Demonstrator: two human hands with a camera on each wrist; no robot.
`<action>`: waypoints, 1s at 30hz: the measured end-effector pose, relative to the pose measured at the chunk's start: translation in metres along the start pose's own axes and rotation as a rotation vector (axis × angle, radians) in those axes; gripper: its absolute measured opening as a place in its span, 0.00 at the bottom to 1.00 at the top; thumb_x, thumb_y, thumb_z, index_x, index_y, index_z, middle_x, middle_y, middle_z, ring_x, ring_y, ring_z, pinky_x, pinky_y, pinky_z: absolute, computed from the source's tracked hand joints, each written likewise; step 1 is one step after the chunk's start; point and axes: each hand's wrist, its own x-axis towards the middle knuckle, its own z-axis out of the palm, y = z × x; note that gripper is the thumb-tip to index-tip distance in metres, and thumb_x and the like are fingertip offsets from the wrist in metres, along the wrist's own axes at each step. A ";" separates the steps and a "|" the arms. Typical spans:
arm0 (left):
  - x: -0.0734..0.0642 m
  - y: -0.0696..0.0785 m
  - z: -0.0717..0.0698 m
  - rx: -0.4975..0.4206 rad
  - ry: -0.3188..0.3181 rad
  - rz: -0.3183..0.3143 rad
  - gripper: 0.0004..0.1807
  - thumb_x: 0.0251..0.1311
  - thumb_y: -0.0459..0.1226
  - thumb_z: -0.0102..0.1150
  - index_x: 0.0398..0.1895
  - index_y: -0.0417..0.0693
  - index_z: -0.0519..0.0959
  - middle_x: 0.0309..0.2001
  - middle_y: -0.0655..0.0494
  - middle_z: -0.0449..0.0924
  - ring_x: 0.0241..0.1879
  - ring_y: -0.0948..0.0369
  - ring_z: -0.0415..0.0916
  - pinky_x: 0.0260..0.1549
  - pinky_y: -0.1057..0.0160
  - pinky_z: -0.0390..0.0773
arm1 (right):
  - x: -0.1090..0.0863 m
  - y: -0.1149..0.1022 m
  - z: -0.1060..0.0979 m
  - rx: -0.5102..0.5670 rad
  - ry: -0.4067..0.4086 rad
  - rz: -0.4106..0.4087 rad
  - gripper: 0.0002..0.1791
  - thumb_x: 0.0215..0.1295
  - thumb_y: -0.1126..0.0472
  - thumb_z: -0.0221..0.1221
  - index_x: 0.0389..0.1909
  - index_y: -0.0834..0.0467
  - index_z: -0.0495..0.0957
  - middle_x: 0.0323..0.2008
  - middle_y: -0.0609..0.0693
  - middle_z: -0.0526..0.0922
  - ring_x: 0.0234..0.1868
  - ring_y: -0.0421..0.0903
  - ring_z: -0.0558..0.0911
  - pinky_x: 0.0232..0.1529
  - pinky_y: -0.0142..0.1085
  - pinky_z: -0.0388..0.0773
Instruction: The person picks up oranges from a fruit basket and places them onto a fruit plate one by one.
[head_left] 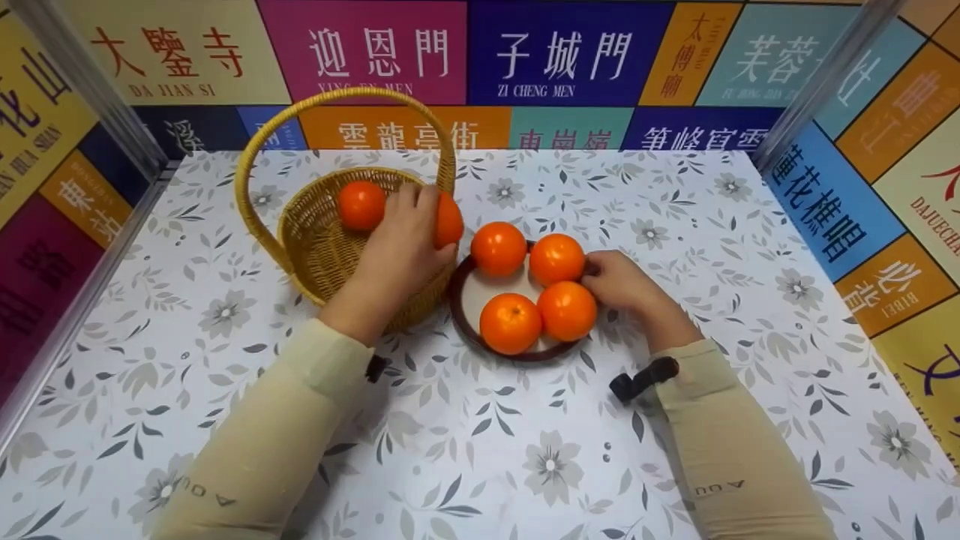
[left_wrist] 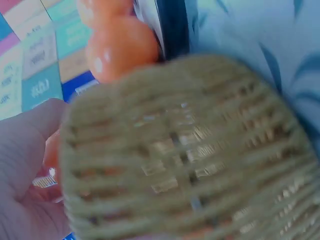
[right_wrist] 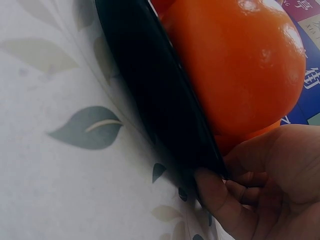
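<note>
My left hand (head_left: 401, 240) reaches over the right side of a wicker basket (head_left: 412, 311) and grips an orange (head_left: 449, 219) at its rim. Another orange (head_left: 362, 205) lies inside, against the basket's far wall. To the right, a round plate with a dark rim (head_left: 469, 324) carries several oranges (head_left: 511, 323). My right hand (head_left: 616, 279) is at the plate's right edge; in the right wrist view its thumb and fingers pinch the dark rim (right_wrist: 165, 100) beside an orange (right_wrist: 245, 65). The woven basket wall (left_wrist: 185, 150) hides much of the left hand in the left wrist view.
The basket's tall arched handle (head_left: 352, 94) rises over it from side to side. A white cloth with grey flowers (head_left: 551, 465) covers the table. Colourful panels with lettering (head_left: 555, 56) stand along the back and both sides.
</note>
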 end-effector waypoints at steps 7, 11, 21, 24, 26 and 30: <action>-0.017 0.025 0.003 0.013 -0.003 0.118 0.38 0.63 0.45 0.71 0.71 0.43 0.64 0.68 0.41 0.64 0.68 0.44 0.64 0.60 0.48 0.81 | 0.000 -0.001 -0.001 0.013 -0.008 0.020 0.11 0.67 0.65 0.54 0.45 0.65 0.82 0.38 0.60 0.83 0.32 0.51 0.78 0.33 0.37 0.76; -0.022 0.034 0.009 0.068 -0.031 0.206 0.37 0.63 0.43 0.71 0.70 0.43 0.65 0.67 0.41 0.65 0.67 0.44 0.65 0.59 0.51 0.83 | 0.000 0.000 -0.001 0.014 -0.005 0.020 0.11 0.67 0.66 0.55 0.44 0.65 0.82 0.38 0.60 0.83 0.33 0.50 0.78 0.34 0.37 0.76; -0.029 0.044 0.029 0.205 -0.054 0.314 0.29 0.69 0.48 0.65 0.64 0.45 0.67 0.62 0.44 0.68 0.65 0.45 0.69 0.48 0.50 0.86 | -0.002 -0.002 -0.003 0.045 -0.026 0.059 0.12 0.67 0.65 0.55 0.45 0.64 0.83 0.39 0.59 0.83 0.35 0.51 0.79 0.35 0.38 0.77; -0.030 0.046 0.033 0.238 -0.039 0.334 0.27 0.69 0.44 0.65 0.63 0.44 0.67 0.61 0.43 0.68 0.64 0.45 0.69 0.46 0.51 0.87 | -0.003 -0.001 -0.004 0.051 -0.030 0.060 0.11 0.67 0.66 0.55 0.45 0.64 0.83 0.38 0.58 0.83 0.34 0.50 0.79 0.34 0.37 0.77; -0.031 0.046 0.035 0.266 -0.029 0.347 0.24 0.70 0.41 0.63 0.63 0.43 0.67 0.61 0.43 0.69 0.63 0.45 0.70 0.46 0.52 0.87 | -0.003 0.000 -0.005 0.057 -0.030 0.058 0.11 0.67 0.65 0.55 0.45 0.64 0.83 0.37 0.57 0.83 0.33 0.49 0.79 0.34 0.37 0.77; -0.033 0.046 0.040 0.316 -0.015 0.363 0.19 0.70 0.33 0.57 0.61 0.43 0.69 0.60 0.42 0.71 0.61 0.45 0.72 0.47 0.51 0.86 | -0.003 0.002 -0.006 0.059 -0.021 0.051 0.11 0.68 0.65 0.56 0.45 0.64 0.82 0.37 0.57 0.83 0.30 0.47 0.78 0.31 0.36 0.77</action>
